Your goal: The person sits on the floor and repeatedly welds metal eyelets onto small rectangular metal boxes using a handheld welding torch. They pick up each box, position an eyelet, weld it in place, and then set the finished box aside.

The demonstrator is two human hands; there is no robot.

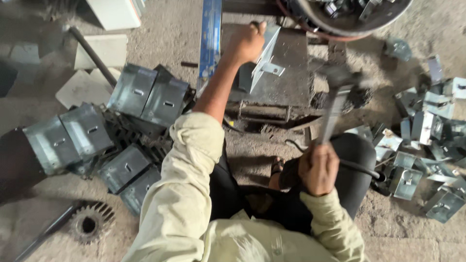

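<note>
My left hand (pixel 245 42) grips the top of a bent grey sheet-metal piece (pixel 265 58), holding it upright on a dark steel block (pixel 291 73). My right hand (pixel 319 168) is closed on the handle of a hammer (pixel 335 99). The hammer's head is raised and blurred, to the right of the block and above it. My sleeves are pale cream.
Folded metal boxes (pixel 145 94) lie in stacks on the ground at left. Smaller bent pieces (pixel 427 131) are heaped at right. A rusty gear (pixel 90 223) lies at lower left. A round tub (pixel 354 19) with metal parts stands at the top. A blue bar (pixel 210 39) leans beside the block.
</note>
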